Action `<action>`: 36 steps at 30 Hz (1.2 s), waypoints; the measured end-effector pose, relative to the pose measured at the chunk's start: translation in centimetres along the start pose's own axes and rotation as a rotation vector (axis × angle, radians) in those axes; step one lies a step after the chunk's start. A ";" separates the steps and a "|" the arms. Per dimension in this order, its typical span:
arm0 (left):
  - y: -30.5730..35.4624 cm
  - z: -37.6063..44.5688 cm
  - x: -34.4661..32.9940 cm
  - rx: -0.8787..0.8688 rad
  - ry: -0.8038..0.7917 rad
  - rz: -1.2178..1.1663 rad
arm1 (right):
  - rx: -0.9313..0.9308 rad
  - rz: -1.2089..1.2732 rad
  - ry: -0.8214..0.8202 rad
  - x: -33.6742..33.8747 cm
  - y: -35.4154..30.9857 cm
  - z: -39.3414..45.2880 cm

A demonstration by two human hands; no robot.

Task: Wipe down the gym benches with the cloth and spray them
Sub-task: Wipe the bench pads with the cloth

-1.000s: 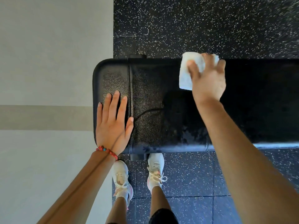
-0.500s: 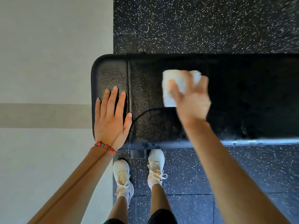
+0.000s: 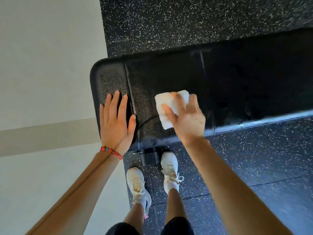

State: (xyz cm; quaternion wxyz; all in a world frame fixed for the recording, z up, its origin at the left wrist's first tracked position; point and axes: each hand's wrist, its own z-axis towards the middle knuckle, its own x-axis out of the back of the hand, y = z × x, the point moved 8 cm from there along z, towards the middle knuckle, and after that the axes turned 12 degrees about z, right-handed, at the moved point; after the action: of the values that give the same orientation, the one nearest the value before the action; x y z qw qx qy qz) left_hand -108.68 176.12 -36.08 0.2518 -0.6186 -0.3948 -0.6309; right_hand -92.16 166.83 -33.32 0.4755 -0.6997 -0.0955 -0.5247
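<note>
Speckled black rubber floor [image 3: 194,21] from 12 to 5 o'clock. Pale floor [image 3: 47,65] with beige stripe [image 3: 42,136] at 9 o'clock. White sneakers [image 3: 169,170] at 6 o'clock.

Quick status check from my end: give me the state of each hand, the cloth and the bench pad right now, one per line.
Left hand: open, flat, palm down on the end section of the bench.
Right hand: pressing the cloth down, fingers spread over it.
Folded white cloth: flat on the pad, part covered by fingers.
Black padded gym bench: glossy, reflecting the speckled floor; whether wet, cannot tell.
Spray bottle: not in view.
</note>
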 end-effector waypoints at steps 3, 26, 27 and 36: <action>1.2 -0.8 0.2 -0.068 -0.020 0.009 | -0.231 -0.001 0.108 4.0 6.4 -0.6; 5.0 -2.3 0.8 -0.014 -0.009 -0.018 | 0.064 -0.061 0.182 4.3 7.0 -5.0; 5.9 -2.2 0.6 -0.011 -0.012 -0.015 | 0.010 -0.037 0.183 5.2 8.2 -4.7; 14.0 -0.1 -1.7 -0.010 -0.015 0.044 | -0.184 0.161 0.138 7.3 12.3 -1.8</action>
State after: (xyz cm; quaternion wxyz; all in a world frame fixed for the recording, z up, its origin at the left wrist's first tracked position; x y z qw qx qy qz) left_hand -97.25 167.93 -35.14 0.2594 -0.6331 -0.3799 -0.6226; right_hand -82.41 156.28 -34.24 0.4553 -0.7080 0.0424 -0.5382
